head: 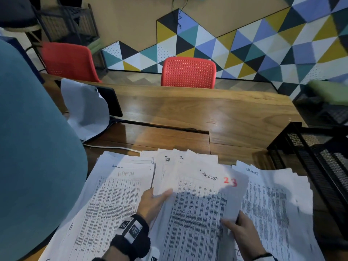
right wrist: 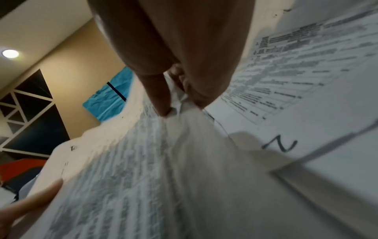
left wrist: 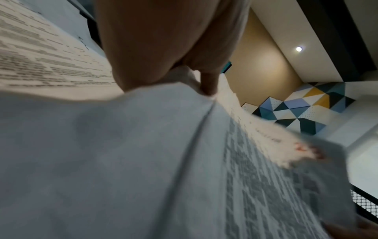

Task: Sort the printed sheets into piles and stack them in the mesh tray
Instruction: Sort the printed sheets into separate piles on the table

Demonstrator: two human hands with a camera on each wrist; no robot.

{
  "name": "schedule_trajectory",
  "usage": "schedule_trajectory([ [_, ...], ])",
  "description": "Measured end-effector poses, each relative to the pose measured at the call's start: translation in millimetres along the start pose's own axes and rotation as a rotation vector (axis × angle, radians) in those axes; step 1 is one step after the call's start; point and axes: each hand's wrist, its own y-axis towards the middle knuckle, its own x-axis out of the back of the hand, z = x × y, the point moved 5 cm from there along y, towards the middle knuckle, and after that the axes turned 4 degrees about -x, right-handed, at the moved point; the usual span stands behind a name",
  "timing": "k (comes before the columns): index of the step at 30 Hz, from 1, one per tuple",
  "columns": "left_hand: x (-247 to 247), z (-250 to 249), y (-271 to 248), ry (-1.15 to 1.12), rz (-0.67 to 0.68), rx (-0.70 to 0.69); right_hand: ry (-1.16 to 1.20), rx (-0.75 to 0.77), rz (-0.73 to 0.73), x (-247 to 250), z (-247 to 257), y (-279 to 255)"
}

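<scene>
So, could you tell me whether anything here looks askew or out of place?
Yes: a curled white sheet droops over a black stand at the wooden table's far left, apart from the piles. The fanned middle pile of printed sheets has uneven edges.

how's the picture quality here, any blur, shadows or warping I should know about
Head view: mostly sharp, a hand shadow falls across the held sheet, and the desk edge bows from the wide lens. Left wrist view: the sheet is smeared with blur, and a ceiling light glares. Right wrist view: print near the right hand is soft, and the room behind is dim.
</scene>
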Motion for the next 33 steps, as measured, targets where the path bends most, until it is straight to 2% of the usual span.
schedule_trajectory([
  [5,0,-13,-10,-0.046,-0.046,0.081,0.025,0.164,-0.142,37,38,-15],
  [8,1,-16,-14,-0.004,-0.03,0.081,0.027,0.173,-0.198,60,43,-20],
  [11,-5,-20,-16,0.026,0.067,0.074,0.099,0.112,-0.236,71,28,-17],
  [14,-12,-23,-15,0.04,0.161,0.053,0.253,-0.062,-0.127,57,7,-10],
  [16,-15,-25,-13,0.015,0.182,0.064,0.244,-0.119,-0.079,42,4,-8],
  [22,-28,-38,-21,0.028,0.265,-0.05,0.142,-0.15,-0.024,5,0,-3],
  [26,-31,-36,-30,-0.002,0.337,-0.031,0.13,-0.155,0.009,-9,1,-4],
  [30,-31,-44,-26,-0.144,0.281,-0.029,0.052,-0.147,0.052,-13,9,-9],
  [33,-33,-47,-19,-0.152,0.25,-0.021,0.07,-0.074,0.03,-1,32,-16],
])
